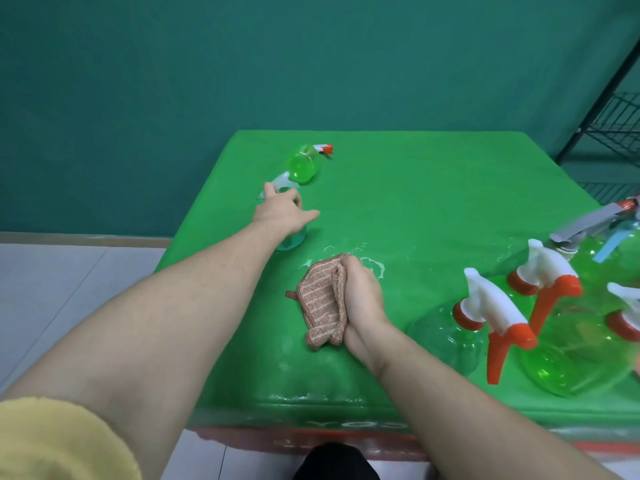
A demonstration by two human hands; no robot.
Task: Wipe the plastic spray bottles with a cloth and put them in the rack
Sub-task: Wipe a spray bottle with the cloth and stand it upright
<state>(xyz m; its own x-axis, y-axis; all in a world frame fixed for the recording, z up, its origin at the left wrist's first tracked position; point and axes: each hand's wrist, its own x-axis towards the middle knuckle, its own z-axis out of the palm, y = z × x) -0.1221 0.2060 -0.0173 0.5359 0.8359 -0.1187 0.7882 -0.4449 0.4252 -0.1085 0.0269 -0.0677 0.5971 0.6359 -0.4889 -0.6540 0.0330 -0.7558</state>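
While the left hand (282,207) reaches far out, its fingers curl over a pale see-through spray bottle (289,233) that lies on its side on the green table (433,188). Just behind that one lies a green spray bottle (302,163), also on its side, with its white and orange top pointing away. The right hand (362,299) grips a folded brown striped cloth (320,299) and holds it down on the table near the front. Little wet patches shine around the cloth. More green bottles with white and orange triggers (491,313) stand close together at the right edge. A dark wire rack (613,123) stands past the table's far right corner.
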